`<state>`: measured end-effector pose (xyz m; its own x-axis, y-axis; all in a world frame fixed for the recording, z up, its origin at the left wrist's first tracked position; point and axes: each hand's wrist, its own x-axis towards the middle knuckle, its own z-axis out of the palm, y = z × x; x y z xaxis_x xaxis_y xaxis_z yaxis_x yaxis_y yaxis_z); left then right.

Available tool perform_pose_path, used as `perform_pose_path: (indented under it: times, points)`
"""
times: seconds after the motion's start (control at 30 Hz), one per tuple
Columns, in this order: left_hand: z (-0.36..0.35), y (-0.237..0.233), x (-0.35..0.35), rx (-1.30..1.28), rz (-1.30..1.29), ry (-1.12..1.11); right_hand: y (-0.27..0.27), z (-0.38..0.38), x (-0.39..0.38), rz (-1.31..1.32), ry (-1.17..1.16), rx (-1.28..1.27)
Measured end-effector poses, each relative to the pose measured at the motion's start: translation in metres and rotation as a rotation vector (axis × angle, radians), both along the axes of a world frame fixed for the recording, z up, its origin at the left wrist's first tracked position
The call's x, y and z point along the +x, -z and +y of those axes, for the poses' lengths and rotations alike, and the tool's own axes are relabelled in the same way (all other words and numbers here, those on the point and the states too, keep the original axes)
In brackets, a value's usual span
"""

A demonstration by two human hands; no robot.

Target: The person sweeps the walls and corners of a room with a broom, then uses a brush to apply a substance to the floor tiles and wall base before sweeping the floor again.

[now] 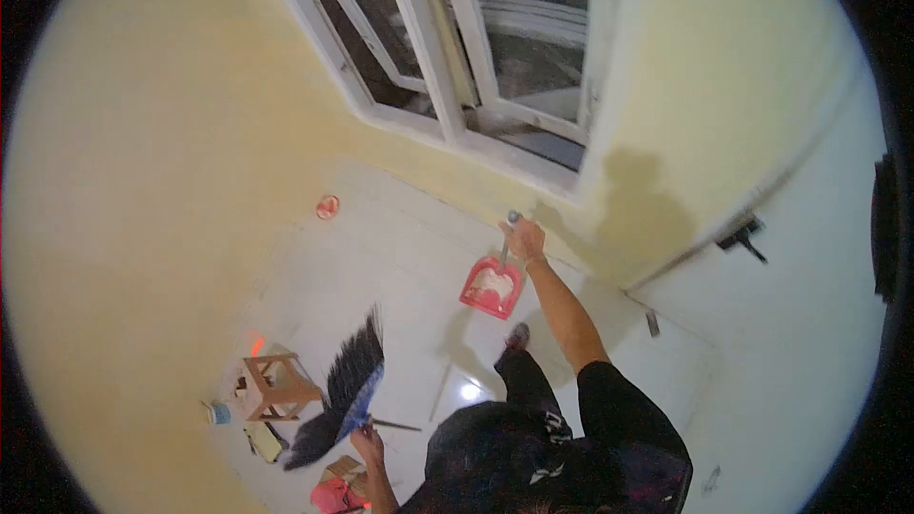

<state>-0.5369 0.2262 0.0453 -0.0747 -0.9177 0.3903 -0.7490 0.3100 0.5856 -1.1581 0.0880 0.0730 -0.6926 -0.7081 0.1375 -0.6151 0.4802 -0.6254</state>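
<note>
Two grips clenched: right hand on debris-filled dustpan; left hand on broom.

wooden stool — blue cup just beside | red disc on floor | white-framed window | dark door handle

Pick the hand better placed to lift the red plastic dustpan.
Right, likely. The right hand has its grip on the long handle of the red plastic dustpan; the left hand is busy holding the dark-bristled broom, well apart from it.
</note>
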Motion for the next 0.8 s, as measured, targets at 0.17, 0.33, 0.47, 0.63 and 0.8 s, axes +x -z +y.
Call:
perform_pose_path:
  times: [0.17,0.33,0.47,0.63,0.8]
  points:
    - [-0.019,-0.008,0.004,0.245,-0.23,-0.176,0.008,-0.092,-0.036,-0.117,-0.029,0.055]
    - [-0.059,-0.111,-0.098,0.228,-0.124,-0.27,0.035,-0.165,-0.056,-0.119,-0.006,0.036]
    - [-0.103,-0.101,-0.083,0.377,0.188,-0.342,0.072,-0.215,-0.069,-0.039,0.004,0.136]
    - [-0.18,-0.06,-0.049,0.486,0.344,-0.213,0.059,-0.244,-0.081,-0.083,0.117,0.201]
    - [-0.272,-0.097,-0.081,0.293,-0.313,0.105,0.047,-0.261,-0.071,-0.21,0.266,0.159]
